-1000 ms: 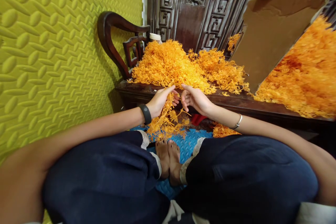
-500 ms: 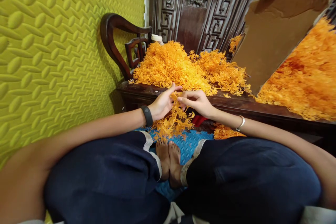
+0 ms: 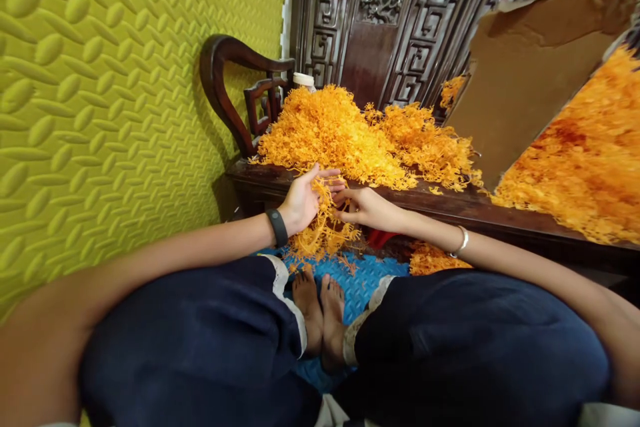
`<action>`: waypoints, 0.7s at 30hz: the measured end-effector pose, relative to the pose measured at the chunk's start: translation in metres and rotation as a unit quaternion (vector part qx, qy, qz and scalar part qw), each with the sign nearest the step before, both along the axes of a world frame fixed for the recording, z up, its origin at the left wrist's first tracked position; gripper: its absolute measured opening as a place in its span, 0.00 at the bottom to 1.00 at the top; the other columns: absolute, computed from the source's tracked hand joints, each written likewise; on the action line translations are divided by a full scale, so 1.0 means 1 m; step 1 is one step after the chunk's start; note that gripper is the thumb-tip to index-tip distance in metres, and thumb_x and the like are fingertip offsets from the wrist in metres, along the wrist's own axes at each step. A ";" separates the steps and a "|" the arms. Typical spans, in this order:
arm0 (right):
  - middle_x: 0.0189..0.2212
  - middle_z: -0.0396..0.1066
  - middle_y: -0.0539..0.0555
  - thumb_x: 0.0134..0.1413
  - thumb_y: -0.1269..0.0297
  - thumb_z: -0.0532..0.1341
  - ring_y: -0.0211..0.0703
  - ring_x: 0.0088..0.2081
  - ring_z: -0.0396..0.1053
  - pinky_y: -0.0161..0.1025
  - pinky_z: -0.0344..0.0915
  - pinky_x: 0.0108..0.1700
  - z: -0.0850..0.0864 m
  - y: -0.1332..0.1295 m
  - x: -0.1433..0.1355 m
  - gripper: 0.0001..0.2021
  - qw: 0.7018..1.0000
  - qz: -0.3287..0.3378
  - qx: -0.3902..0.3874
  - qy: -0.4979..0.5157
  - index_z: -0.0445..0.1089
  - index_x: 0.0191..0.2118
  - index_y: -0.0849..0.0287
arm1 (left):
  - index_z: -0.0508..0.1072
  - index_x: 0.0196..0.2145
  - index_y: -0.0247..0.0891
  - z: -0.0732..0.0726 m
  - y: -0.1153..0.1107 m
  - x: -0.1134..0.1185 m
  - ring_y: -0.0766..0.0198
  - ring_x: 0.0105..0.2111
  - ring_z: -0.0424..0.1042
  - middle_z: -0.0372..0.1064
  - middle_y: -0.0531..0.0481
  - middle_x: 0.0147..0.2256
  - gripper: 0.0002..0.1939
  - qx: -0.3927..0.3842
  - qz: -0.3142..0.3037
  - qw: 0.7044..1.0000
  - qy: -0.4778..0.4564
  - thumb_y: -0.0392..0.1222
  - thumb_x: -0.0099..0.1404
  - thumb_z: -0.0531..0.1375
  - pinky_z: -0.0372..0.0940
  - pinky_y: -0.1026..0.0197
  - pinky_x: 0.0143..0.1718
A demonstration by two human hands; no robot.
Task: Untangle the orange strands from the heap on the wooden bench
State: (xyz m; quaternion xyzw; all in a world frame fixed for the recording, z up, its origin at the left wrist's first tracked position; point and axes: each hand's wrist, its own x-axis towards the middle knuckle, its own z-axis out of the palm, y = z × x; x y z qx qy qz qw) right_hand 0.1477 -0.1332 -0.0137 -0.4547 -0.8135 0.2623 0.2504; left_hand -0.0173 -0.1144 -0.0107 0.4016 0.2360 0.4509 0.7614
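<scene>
Your left hand (image 3: 303, 203) is turning its palm inward, with thumb and fingers standing well apart. The orange bunch (image 3: 325, 233) is lying against that palm and the fingers, and most of it is hanging below them. It is hiding part of the hand, so you cannot tell how firmly any finger is clasping it. Your right hand (image 3: 373, 209) is sitting just beside the bunch's right edge, thumb and fingers curling toward each other; whether they are pinching a strand, you cannot tell. Beyond both hands, an orange heap (image 3: 325, 133) is resting on the bench (image 3: 440, 209). Farther right, cardboard (image 3: 520, 93) is leaning there, with a larger pile (image 3: 585, 160) spreading beside it. Below, the bunch is dangling over the blue mat (image 3: 367, 273).
</scene>
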 end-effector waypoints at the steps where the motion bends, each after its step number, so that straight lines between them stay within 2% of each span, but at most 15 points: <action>1: 0.18 0.68 0.47 0.44 0.64 0.63 0.33 0.16 0.61 0.33 0.55 0.23 -0.004 0.001 -0.002 0.09 0.999 0.007 -0.029 0.012 0.72 0.34 0.60 | 0.74 0.31 0.32 -0.001 0.001 0.000 0.62 0.35 0.72 0.73 0.42 0.31 0.19 -0.007 0.007 1.000 -0.002 0.49 0.65 0.50 0.64 0.61 0.40; 4: 0.16 0.67 0.47 0.45 0.62 0.62 0.35 0.16 0.64 0.32 0.57 0.21 -0.015 0.002 -0.005 0.08 0.995 0.030 -0.090 0.042 0.71 0.31 0.60 | 0.73 0.29 0.31 -0.001 0.002 -0.002 0.62 0.31 0.73 0.73 0.42 0.28 0.21 -0.025 0.007 1.000 0.003 0.47 0.66 0.46 0.65 0.60 0.37; 7: 0.17 0.67 0.47 0.46 0.61 0.62 0.35 0.18 0.66 0.32 0.60 0.22 -0.016 0.001 -0.002 0.08 0.988 0.054 -0.126 0.076 0.70 0.31 0.60 | 0.68 0.23 0.34 -0.001 0.004 -0.006 0.64 0.22 0.70 0.69 0.46 0.22 0.22 -0.037 -0.007 0.999 0.035 0.46 0.67 0.44 0.65 0.61 0.26; 10: 0.23 0.70 0.49 0.47 0.62 0.62 0.36 0.23 0.69 0.33 0.63 0.26 -0.011 -0.002 0.006 0.09 0.966 0.106 -0.201 0.121 0.68 0.34 0.60 | 0.61 0.17 0.37 -0.004 0.006 -0.012 0.69 0.11 0.59 0.58 0.54 0.14 0.23 -0.054 -0.051 0.995 0.073 0.49 0.66 0.44 0.56 0.65 0.15; 13: 0.29 0.71 0.52 0.45 0.62 0.64 0.33 0.23 0.68 0.32 0.62 0.25 -0.005 -0.005 0.016 0.09 0.945 0.128 -0.249 0.172 0.67 0.31 0.62 | 0.59 0.17 0.37 -0.007 0.007 -0.020 0.73 0.08 0.49 0.50 0.57 0.12 0.22 -0.049 -0.116 0.988 0.095 0.49 0.65 0.47 0.47 0.69 0.11; 15: 0.32 0.71 0.52 0.43 0.63 0.65 0.32 0.22 0.67 0.32 0.62 0.25 -0.002 -0.007 0.023 0.09 0.938 0.118 -0.249 0.209 0.67 0.28 0.63 | 0.59 0.17 0.37 -0.007 0.007 -0.022 0.75 0.09 0.46 0.48 0.58 0.12 0.21 -0.028 -0.140 0.983 0.117 0.48 0.64 0.49 0.44 0.70 0.12; 17: 0.32 0.69 0.52 0.42 0.64 0.66 0.31 0.22 0.66 0.33 0.62 0.25 0.002 -0.010 0.027 0.08 0.937 0.102 -0.234 0.237 0.67 0.26 0.63 | 0.59 0.17 0.36 -0.004 0.005 -0.022 0.77 0.09 0.44 0.47 0.58 0.12 0.20 0.002 -0.136 0.981 0.140 0.46 0.63 0.51 0.42 0.70 0.12; 21: 0.25 0.65 0.49 0.44 0.66 0.65 0.30 0.20 0.63 0.32 0.59 0.23 0.014 -0.018 0.034 0.06 0.952 0.068 -0.178 0.239 0.68 0.25 0.62 | 0.59 0.15 0.36 0.014 -0.006 -0.017 0.78 0.10 0.42 0.48 0.58 0.13 0.20 0.084 -0.103 0.976 0.173 0.45 0.62 0.53 0.38 0.69 0.14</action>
